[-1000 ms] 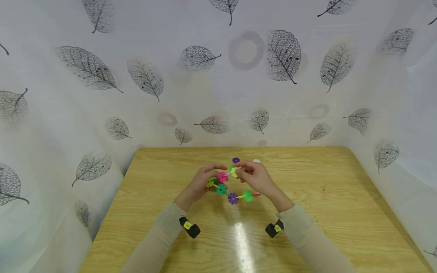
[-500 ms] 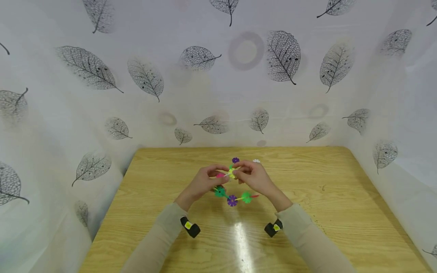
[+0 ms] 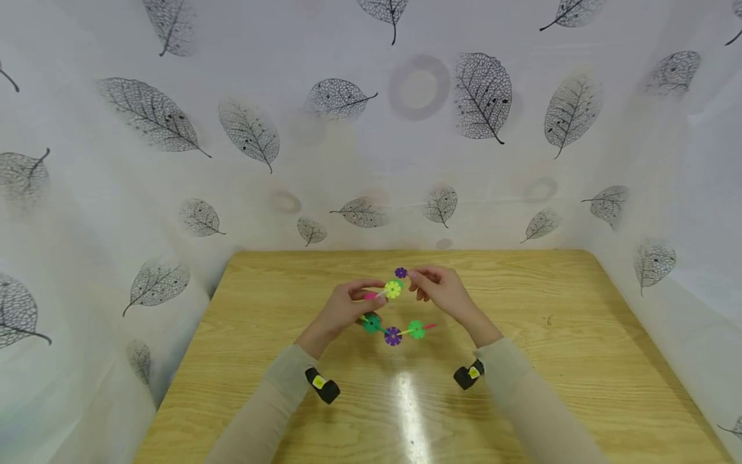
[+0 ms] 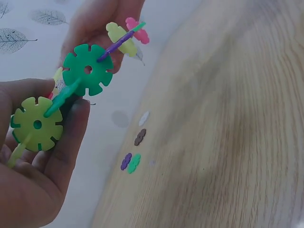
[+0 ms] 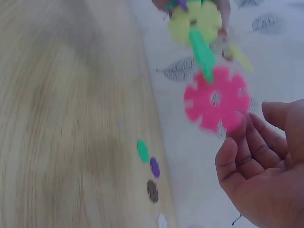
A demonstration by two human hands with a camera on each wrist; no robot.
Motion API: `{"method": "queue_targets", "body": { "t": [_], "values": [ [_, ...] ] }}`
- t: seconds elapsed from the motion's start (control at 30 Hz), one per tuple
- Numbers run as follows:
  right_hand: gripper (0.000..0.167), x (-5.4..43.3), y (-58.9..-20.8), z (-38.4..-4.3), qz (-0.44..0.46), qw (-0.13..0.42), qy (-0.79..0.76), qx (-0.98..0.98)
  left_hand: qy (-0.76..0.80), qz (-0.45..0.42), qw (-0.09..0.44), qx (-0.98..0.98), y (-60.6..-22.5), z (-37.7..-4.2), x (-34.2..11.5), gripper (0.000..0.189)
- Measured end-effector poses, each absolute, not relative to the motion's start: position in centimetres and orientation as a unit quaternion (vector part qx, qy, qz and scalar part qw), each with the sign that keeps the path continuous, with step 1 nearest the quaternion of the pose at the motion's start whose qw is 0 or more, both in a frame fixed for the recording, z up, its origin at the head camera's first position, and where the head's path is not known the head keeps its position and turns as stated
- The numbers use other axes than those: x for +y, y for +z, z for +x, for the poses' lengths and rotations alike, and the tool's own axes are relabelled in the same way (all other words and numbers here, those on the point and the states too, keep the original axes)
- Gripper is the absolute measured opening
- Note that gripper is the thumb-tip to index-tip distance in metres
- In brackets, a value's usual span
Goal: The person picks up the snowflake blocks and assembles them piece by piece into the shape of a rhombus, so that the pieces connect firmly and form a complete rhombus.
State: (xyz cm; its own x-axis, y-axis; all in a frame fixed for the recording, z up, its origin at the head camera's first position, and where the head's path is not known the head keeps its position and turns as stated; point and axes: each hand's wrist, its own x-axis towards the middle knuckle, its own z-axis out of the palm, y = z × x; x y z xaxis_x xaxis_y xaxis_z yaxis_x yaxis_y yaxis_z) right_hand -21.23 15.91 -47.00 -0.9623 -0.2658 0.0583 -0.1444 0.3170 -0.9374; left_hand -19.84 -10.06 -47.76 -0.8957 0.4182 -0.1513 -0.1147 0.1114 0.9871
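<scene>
A chain of interlocking plastic flower-shaped discs hangs from my left hand [image 3: 348,310], whose thumb and fingers grip it near a yellow disc [image 4: 38,124]. Beside that comes a dark green disc [image 4: 88,69], then more discs, ending in a pink disc [image 5: 216,97]. Another yellow disc [image 3: 393,289] stands at the chain's other end, just past the left fingertips. My right hand [image 3: 445,295] is to the right of it, its fingers loosely curled with nothing between them. In the right wrist view, the pink disc overlaps the right fingertips.
On the wooden table [image 3: 580,361] lie several loose discs near the far edge: a purple disc [image 5: 155,167], a green disc [image 5: 143,150], a brown disc [image 5: 152,191] and a white disc [image 5: 162,221]. A leaf-patterned curtain [image 3: 371,148] surrounds the table at the back and sides.
My right hand has let go of the yellow end disc and moved off to the right and away. My left hand keeps its grip on the chain, which has shifted slightly.
</scene>
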Motion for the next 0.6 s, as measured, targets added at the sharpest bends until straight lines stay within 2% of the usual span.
{"method": "queue_targets", "body": {
  "t": [0.23, 0.6],
  "values": [
    [0.035, 18.4, -48.9, -22.8, -0.074, 0.046, -0.544, 0.835, 0.672, 0.096, 0.197, 0.708, -48.0, -19.9, -10.6, 0.041],
    [0.033, 20.6, -50.7, -24.4, -0.049, 0.016, -0.49, 0.87, 0.677, 0.097, 0.188, 0.705, -48.2, -20.1, -10.7, 0.04]
  ]
}}
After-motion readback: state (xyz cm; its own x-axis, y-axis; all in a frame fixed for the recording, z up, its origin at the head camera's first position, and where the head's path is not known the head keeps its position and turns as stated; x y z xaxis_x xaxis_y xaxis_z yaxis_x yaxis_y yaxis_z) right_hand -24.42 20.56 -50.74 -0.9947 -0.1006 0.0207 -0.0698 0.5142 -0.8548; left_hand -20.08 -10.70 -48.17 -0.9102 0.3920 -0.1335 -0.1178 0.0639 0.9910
